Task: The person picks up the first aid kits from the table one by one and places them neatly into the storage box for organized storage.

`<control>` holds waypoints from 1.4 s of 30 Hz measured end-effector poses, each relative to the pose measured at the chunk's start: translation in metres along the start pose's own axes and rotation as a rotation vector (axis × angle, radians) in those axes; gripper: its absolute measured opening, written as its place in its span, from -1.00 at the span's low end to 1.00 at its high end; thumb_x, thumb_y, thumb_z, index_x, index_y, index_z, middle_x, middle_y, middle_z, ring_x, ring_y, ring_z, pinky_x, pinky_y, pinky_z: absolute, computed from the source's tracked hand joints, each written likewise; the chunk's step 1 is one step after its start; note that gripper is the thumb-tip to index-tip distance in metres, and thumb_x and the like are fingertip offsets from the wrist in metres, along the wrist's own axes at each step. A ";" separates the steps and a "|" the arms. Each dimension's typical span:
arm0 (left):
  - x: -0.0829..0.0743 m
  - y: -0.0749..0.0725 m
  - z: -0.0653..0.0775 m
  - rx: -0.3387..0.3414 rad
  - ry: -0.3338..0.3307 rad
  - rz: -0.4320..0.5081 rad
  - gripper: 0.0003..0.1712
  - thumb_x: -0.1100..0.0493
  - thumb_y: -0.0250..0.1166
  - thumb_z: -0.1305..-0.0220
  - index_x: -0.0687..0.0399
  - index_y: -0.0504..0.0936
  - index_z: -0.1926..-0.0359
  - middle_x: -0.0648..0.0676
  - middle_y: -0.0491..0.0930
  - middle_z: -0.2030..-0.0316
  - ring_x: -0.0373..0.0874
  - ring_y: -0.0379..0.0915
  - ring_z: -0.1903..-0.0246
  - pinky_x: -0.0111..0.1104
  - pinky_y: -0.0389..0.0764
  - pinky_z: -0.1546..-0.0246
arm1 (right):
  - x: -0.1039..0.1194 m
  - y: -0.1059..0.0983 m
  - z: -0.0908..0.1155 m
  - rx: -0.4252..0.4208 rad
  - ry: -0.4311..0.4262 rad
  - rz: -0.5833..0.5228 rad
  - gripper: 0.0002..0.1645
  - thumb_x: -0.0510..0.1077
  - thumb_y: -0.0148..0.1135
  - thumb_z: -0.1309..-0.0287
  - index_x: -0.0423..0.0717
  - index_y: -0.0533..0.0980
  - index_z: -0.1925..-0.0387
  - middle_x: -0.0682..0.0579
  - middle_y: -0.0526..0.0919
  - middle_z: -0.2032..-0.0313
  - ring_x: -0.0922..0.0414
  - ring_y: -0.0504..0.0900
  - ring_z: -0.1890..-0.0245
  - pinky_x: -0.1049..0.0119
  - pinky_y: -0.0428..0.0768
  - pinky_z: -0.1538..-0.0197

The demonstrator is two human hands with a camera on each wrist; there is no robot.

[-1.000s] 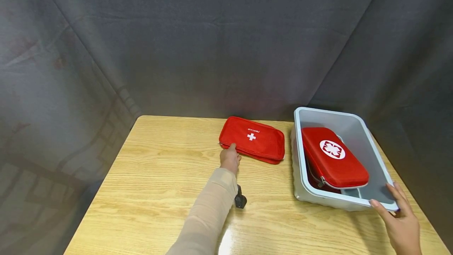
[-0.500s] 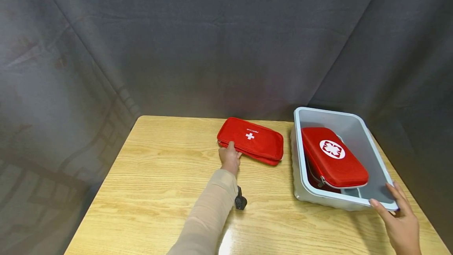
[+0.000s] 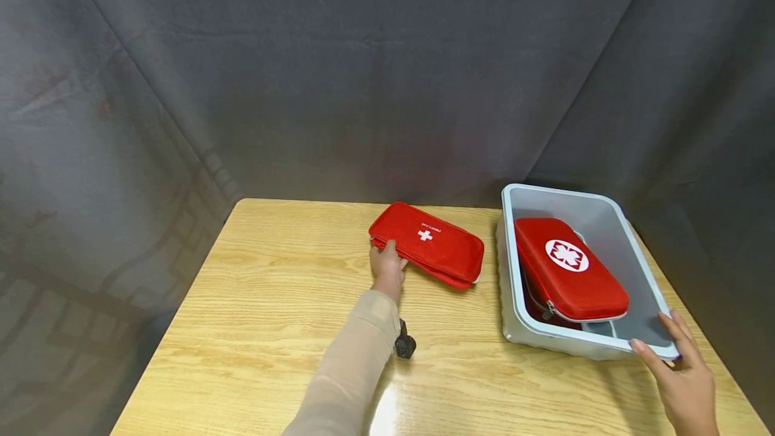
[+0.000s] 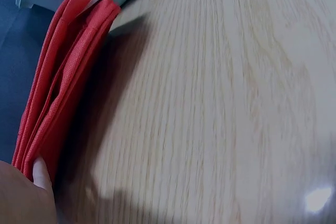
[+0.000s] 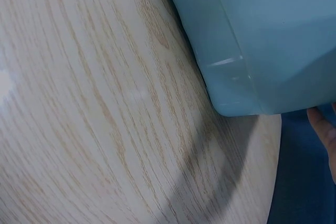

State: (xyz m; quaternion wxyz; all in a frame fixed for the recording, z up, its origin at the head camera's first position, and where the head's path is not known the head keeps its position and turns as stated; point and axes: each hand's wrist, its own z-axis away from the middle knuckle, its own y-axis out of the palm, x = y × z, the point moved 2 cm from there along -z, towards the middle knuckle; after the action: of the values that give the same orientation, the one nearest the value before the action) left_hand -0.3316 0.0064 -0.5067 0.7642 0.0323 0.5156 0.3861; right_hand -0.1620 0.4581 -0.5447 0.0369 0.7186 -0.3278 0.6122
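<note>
My left hand (image 3: 387,270) pinches the near-left edge of a flat red first aid pouch (image 3: 451,247), thumb on top and fingers beneath. A white cross and small lettering mark its upper face. In the left wrist view the pouch (image 4: 63,77) stands on edge with its folded layers showing, and a shadow lies under it on the wood. My right hand (image 3: 687,382) grips the near-right corner of a grey plastic bin (image 3: 514,274), thumb outside and fingers over the rim. Inside the bin, a red hard zip case (image 3: 593,288) with a white round emblem leans at a tilt.
Both the bin and the pouch are over a light wooden table (image 3: 266,301), the bin at its right side. A small black device (image 3: 405,344) shows beside my left forearm. Grey cloth (image 3: 363,86) hangs behind and on both sides.
My left hand has drawn the pouch slightly left, and the pouch now tilts more, with its underside layer showing along the near edge. The right hand keeps its grip on the bin.
</note>
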 end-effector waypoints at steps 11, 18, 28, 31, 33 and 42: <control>-0.008 -0.002 0.002 0.059 0.053 0.067 -0.61 0.35 -0.05 -0.15 0.28 0.20 -0.04 0.28 0.45 0.19 0.00 0.50 0.32 -0.27 0.53 0.38 | 0.000 0.003 -0.001 -0.002 -0.001 0.028 -0.22 -0.42 0.20 0.10 0.05 0.21 -0.20 0.22 0.00 -0.26 0.24 0.04 -0.20 0.75 0.21 0.12; -0.013 -0.002 0.002 0.065 0.060 0.081 -0.62 0.35 -0.08 -0.17 0.28 0.15 -0.04 0.31 0.42 0.17 0.04 0.48 0.27 -0.25 0.53 0.36 | -0.001 0.003 -0.003 0.004 0.014 -0.082 -0.22 -0.45 0.19 0.12 -0.01 0.23 -0.19 0.20 0.01 -0.26 0.25 0.03 -0.21 0.77 0.23 0.15; -0.023 -0.002 0.004 0.079 0.061 0.042 -0.71 0.32 -0.08 -0.19 0.24 0.29 0.04 0.19 0.50 0.36 -0.16 0.47 0.57 -0.50 0.43 0.67 | -0.002 0.003 -0.003 -0.001 0.028 -0.167 -0.23 -0.49 0.18 0.14 -0.05 0.24 -0.17 0.18 0.02 -0.26 0.25 0.04 -0.20 0.77 0.26 0.19; -0.028 0.000 0.007 0.099 0.067 0.051 -0.73 0.33 -0.08 -0.18 0.27 0.34 0.08 0.18 0.52 0.40 -0.16 0.48 0.56 -0.37 0.53 0.52 | -0.002 0.002 -0.002 -0.002 0.030 -0.184 -0.23 -0.49 0.18 0.13 -0.06 0.24 -0.17 0.17 0.02 -0.26 0.25 0.04 -0.20 0.78 0.26 0.19; -0.031 0.001 0.009 0.107 0.063 0.068 -0.75 0.33 -0.07 -0.18 0.28 0.33 0.10 0.17 0.51 0.42 -0.15 0.48 0.57 -0.29 0.54 0.43 | -0.002 0.001 -0.002 0.000 0.031 -0.190 -0.23 -0.49 0.18 0.13 -0.06 0.24 -0.18 0.18 0.02 -0.26 0.25 0.03 -0.20 0.78 0.26 0.19; -0.044 0.008 0.014 0.101 0.062 0.103 -0.80 0.33 -0.07 -0.15 0.30 0.29 0.18 0.15 0.50 0.46 -0.14 0.48 0.57 -0.25 0.53 0.40 | 0.001 0.004 -0.001 0.000 0.026 -0.113 -0.22 -0.45 0.19 0.12 -0.01 0.23 -0.19 0.20 0.01 -0.26 0.27 0.03 -0.20 0.79 0.25 0.20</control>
State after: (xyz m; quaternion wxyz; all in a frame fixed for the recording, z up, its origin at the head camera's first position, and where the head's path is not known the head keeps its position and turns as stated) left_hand -0.3322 -0.0107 -0.4630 0.7244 0.0853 0.5557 0.3990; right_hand -0.1650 0.4556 -0.5449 0.0756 0.7279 -0.2861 0.6186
